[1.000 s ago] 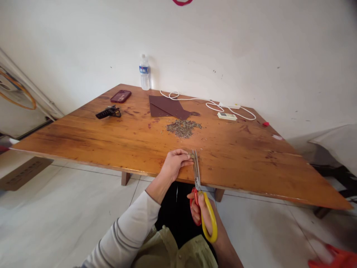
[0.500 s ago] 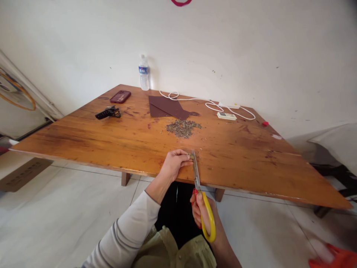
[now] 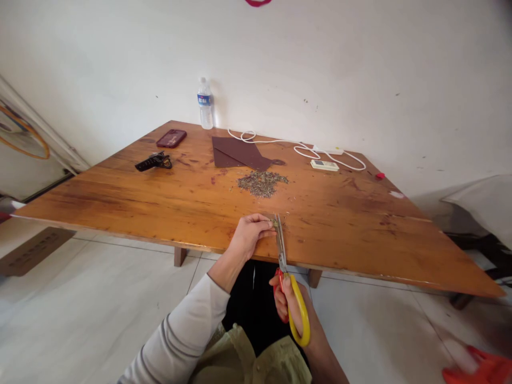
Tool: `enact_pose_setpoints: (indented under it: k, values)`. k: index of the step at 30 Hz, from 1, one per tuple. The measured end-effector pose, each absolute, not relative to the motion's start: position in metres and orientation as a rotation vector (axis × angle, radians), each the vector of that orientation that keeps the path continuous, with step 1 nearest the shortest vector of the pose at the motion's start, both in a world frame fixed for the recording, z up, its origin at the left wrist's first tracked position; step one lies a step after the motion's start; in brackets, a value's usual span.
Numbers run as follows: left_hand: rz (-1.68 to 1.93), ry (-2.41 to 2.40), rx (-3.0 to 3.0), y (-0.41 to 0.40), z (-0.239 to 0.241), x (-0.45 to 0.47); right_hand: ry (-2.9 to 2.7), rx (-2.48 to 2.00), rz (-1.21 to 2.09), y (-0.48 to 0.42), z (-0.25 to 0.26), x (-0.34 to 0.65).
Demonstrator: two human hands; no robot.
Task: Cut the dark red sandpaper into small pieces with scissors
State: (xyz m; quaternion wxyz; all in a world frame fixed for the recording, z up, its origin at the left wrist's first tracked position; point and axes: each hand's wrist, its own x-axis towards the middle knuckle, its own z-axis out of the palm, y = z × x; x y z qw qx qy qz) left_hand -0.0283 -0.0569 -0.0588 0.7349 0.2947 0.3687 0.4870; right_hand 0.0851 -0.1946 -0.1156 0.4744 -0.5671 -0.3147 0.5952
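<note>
At the table's near edge my left hand (image 3: 251, 234) pinches a small greenish-brown piece of dried plant (image 3: 274, 222) between thumb and fingers. Its tip lies at the scissor blades. My right hand (image 3: 286, 298) is wrapped round the handles of a pair of scissors (image 3: 298, 314), one loop yellow and the other red. The steel blades point away from me and stand slightly apart, just right of my left fingertips. Beyond my hands lies a loose pile of chopped dried bits (image 3: 262, 184), with a few crumbs scattered nearer the blades.
On the wooden table (image 3: 180, 197) lie dark brown sheets (image 3: 234, 153), a maroon phone (image 3: 172, 138), a black object with a cord or strap (image 3: 153, 161), and a white remote (image 3: 324, 166). A water bottle (image 3: 205, 106) stands by the wall, and a white cable (image 3: 280, 141) runs along the back.
The scissor blades have parted a little, and the right fingers on the red loop have shifted slightly left. My left hand stays almost where it was.
</note>
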Motion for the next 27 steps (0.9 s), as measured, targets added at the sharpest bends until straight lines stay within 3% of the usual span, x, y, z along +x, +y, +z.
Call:
enact_pose_setpoints:
  k: [27]
  values:
    - [1.084,0.813,0.626,-0.0573,-0.0556,-0.0281,-0.706,-1.451,1.443,-0.1912,-0.1101,0.0799]
